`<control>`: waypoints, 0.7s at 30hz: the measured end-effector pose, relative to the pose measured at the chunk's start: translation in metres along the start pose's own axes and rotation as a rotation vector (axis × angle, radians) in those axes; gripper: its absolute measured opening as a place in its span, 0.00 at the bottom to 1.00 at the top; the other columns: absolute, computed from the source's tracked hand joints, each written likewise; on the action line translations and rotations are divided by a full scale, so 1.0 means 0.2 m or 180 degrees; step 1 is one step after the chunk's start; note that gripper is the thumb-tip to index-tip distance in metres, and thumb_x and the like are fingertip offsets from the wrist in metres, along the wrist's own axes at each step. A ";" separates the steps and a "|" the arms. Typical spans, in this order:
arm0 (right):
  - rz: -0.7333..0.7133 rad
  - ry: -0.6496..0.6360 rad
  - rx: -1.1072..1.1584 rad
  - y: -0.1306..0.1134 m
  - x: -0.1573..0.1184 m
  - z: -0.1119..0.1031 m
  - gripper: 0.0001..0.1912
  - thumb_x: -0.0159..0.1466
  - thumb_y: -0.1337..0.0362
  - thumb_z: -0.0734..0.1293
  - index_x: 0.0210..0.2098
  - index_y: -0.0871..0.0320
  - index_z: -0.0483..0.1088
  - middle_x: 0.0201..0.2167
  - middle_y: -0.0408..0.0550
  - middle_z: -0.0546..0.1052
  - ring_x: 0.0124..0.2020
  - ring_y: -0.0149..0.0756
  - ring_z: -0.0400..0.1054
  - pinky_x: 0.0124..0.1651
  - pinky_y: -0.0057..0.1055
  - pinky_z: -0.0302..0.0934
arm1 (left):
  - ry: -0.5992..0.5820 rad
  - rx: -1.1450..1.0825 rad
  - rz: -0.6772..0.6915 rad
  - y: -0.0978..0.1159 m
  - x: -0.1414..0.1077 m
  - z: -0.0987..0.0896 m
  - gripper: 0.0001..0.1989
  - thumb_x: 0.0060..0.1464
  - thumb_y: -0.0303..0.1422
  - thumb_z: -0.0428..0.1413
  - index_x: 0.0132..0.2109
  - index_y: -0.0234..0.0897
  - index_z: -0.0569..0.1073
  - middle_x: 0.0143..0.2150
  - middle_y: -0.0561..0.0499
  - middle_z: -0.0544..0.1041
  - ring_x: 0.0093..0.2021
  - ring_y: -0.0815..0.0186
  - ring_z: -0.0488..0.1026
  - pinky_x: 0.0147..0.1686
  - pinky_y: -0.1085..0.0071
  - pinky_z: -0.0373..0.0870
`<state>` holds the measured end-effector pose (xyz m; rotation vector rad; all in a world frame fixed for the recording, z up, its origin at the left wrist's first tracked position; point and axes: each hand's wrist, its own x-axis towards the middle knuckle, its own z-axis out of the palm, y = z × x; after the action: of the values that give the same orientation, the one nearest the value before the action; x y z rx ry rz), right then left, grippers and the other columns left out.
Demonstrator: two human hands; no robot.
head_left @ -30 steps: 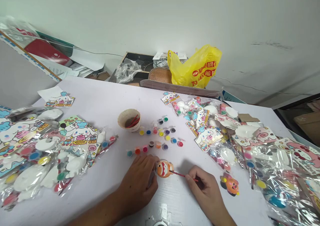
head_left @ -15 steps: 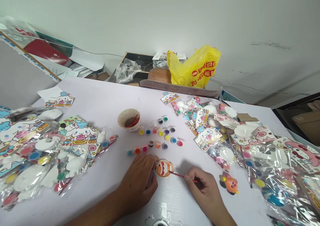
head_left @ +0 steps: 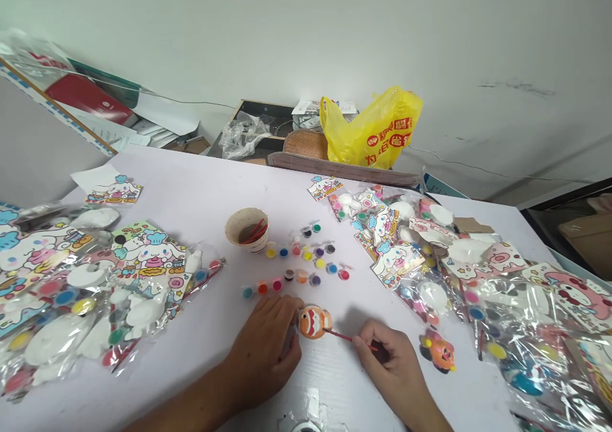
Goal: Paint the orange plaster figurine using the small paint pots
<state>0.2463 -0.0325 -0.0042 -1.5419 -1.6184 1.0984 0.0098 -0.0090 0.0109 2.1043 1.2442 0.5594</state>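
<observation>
Two bare hands work over a pale worktop (head_left: 201,190). The left hand (head_left: 266,333) lies palm down at the left edge of the orange figurine (head_left: 313,322); its grip is partly open, the fingers bent, close together and reaching the figurine's edge, the thumb set apart on the near side. The figurine, painted orange with white and red markings, lies flat between the two hands, at the near middle of the worktop. The right hand (head_left: 389,359) has its grip closed on the red paintbrush (head_left: 342,336), pinched between thumb and fingers; the brush slants up to the left, its tip at the figurine's right edge. Small paint pots (head_left: 278,284) of several colours stand in uneven rows on the far side of the figurine. Beyond them, to the left, a paper cup (head_left: 247,230) holds dark liquid and red sticks (head_left: 257,231). Right of the right hand lies a second figurine (head_left: 438,352), orange with yellow and black parts. Clear-wrapped kits with printed cards and white shapes occupy the left side (head_left: 86,304) and the right side (head_left: 478,279) of the worktop. A yellow plastic bag (head_left: 370,132) stands past its far edge
</observation>
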 end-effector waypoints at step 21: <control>-0.0091 0.0009 -0.0124 0.01 -0.01 0.01 0.19 0.66 0.58 0.63 0.21 0.56 0.58 0.17 0.38 0.59 0.20 0.28 0.52 0.24 0.26 0.47 | -0.0042 -0.0066 0.0025 0.00 0.00 0.00 0.12 0.54 0.22 0.44 0.44 0.39 0.61 0.39 0.48 0.68 0.38 0.57 0.65 0.41 0.59 0.62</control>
<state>0.2454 -0.0341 -0.0062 -1.5400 -1.6640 1.0549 0.0093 -0.0098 0.0119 2.0934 1.2182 0.5587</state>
